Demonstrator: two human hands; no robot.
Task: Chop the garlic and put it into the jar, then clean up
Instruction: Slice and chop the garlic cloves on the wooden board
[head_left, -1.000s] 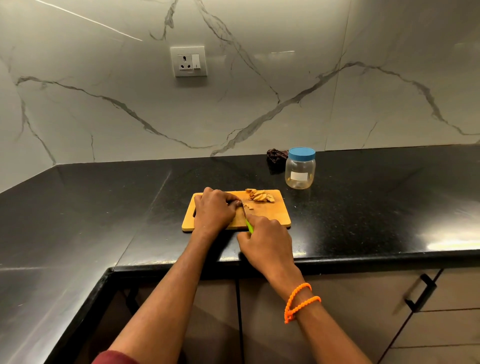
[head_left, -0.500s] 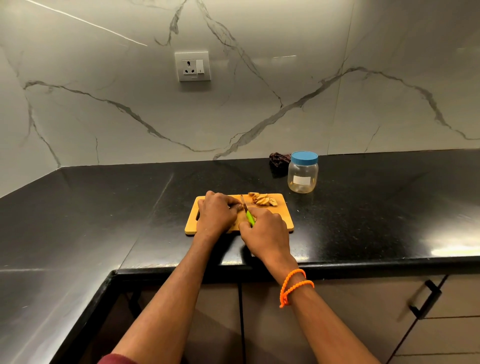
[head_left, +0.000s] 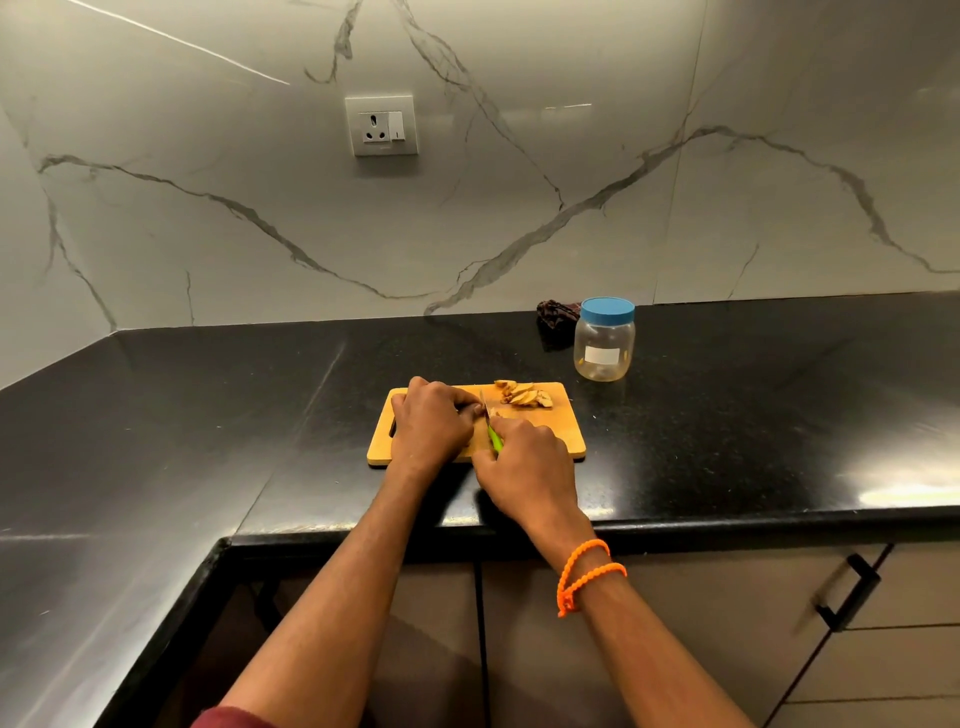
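the garlic (head_left: 523, 396) was kept on the cutting board (head_left: 563, 434), steadied under the curled left hand (head_left: 431, 423), while the green-handled knife (head_left: 493, 436) was clenched by the right hand (head_left: 524, 462), seemingly for chopping, near the closed jar (head_left: 604, 340).

black counter (head_left: 208, 415): chopping board (head_left: 563, 434), jar (head_left: 604, 340), dark cloth (head_left: 556, 314) behind.

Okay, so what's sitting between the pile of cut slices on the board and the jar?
Nothing. In the head view, past the slices comes the bare corner of the board, then bare black counter up to the jar.
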